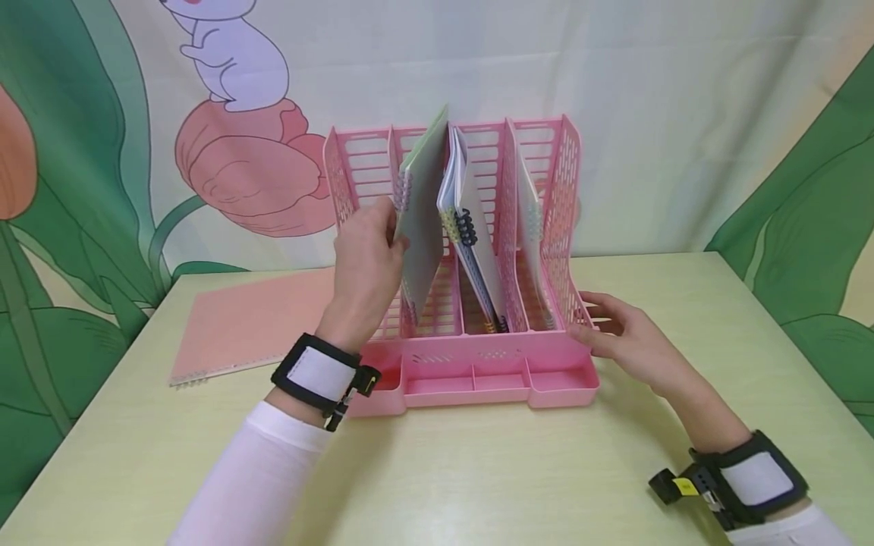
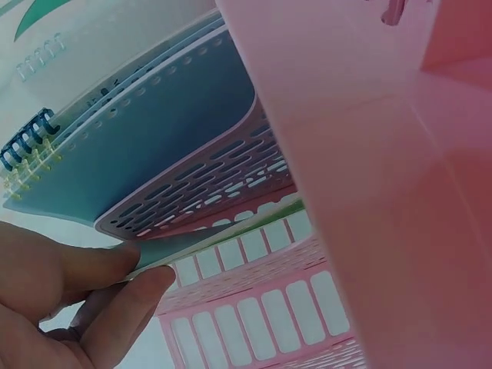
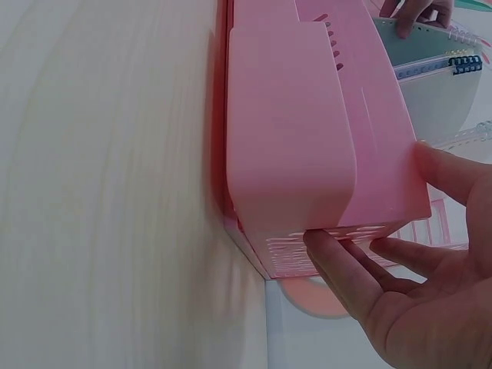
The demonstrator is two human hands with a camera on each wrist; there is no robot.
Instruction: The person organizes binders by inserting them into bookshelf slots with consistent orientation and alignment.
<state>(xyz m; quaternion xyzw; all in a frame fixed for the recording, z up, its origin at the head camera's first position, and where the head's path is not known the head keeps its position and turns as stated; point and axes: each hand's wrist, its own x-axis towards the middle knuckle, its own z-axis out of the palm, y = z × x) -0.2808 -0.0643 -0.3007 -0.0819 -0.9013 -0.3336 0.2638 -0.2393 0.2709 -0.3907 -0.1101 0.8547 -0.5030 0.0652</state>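
Observation:
My left hand (image 1: 365,269) pinches a spiral notebook (image 1: 425,216) with a pale green edge between thumb and fingers. This notebook stands upright in a compartment of the pink desk file rack (image 1: 471,350), left of the middle. In the left wrist view its thin edge (image 2: 188,247) shows at the fingertips. My right hand (image 1: 631,337) holds the rack's front right corner, thumb on the front ledge and fingers against the side wall. Beside the pinched notebook, spiral notebooks (image 1: 486,239) with yellow and black coils lean together. Another notebook (image 1: 529,212) stands in the right compartment.
A pink spiral notebook (image 1: 253,326) lies flat on the pale wooden table (image 1: 478,478), left of the rack and partly behind my left arm. Small open trays (image 1: 440,383) run along the rack's front. A printed cloth (image 1: 649,136) hangs behind the table.

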